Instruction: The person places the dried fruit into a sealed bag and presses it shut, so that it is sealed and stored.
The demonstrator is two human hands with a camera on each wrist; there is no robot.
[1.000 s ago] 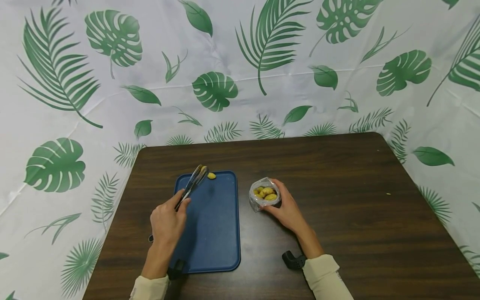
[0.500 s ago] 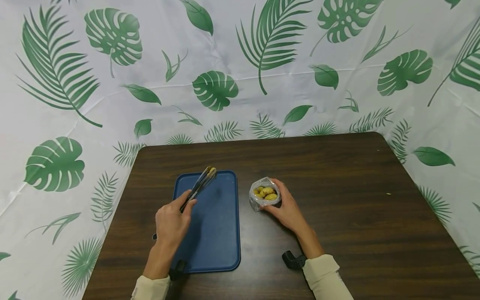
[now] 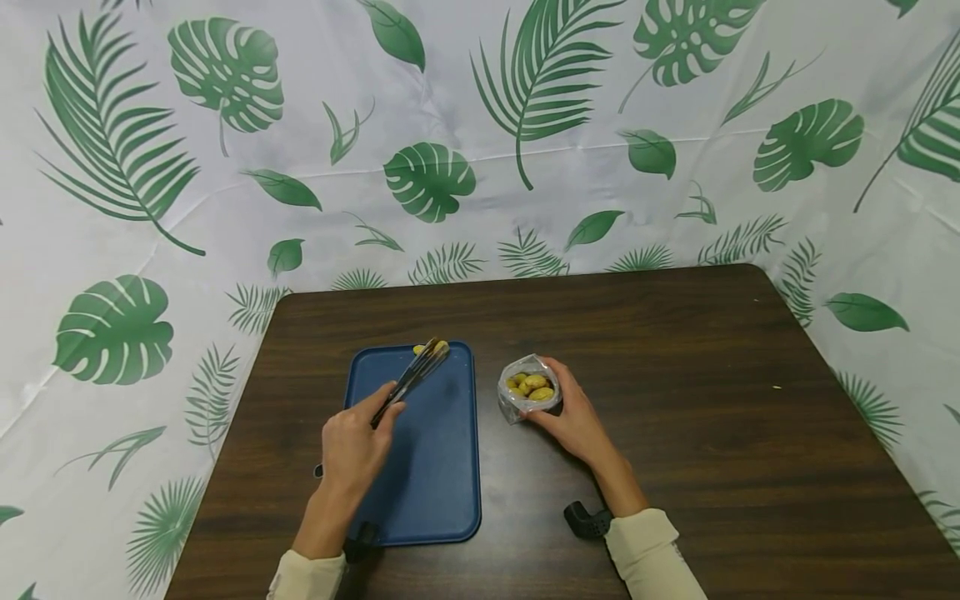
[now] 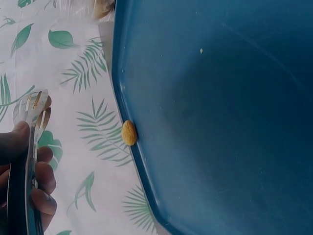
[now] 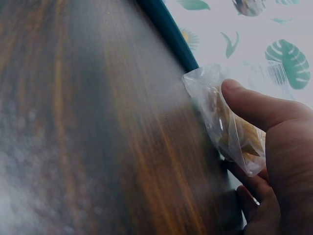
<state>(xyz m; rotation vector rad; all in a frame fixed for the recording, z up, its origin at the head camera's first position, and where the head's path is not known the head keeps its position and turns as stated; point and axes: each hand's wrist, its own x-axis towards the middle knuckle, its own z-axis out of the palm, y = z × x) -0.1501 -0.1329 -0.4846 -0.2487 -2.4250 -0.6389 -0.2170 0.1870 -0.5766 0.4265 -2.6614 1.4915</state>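
My left hand [image 3: 351,454] grips metal tongs [image 3: 412,379] over the far part of a blue tray [image 3: 427,492]. Between the tong tips shows a brownish oval food piece [image 4: 48,103]. Another small oval golden food piece [image 4: 129,132] rests at the tray's far edge, partly behind the tongs in the head view [image 3: 418,350]. To the right of the tray, my right hand [image 3: 576,423] holds a clear plastic bag [image 5: 203,81], thumb on one side and fingers around the other. The bag's mouth faces up, and several yellow oval pieces [image 3: 534,382] lie inside.
The dark wood table [image 3: 712,400] extends far to the right, with a tiny yellow crumb [image 3: 777,387] on it. A leaf-patterned cloth [image 3: 315,108] hangs behind. A black wrist mount [image 3: 587,520] sits at my right wrist above the table.
The left hand and tongs have moved right along the tray's far edge. The golden piece at that edge now shows left of the tong tips. The right hand and bag have stayed still.
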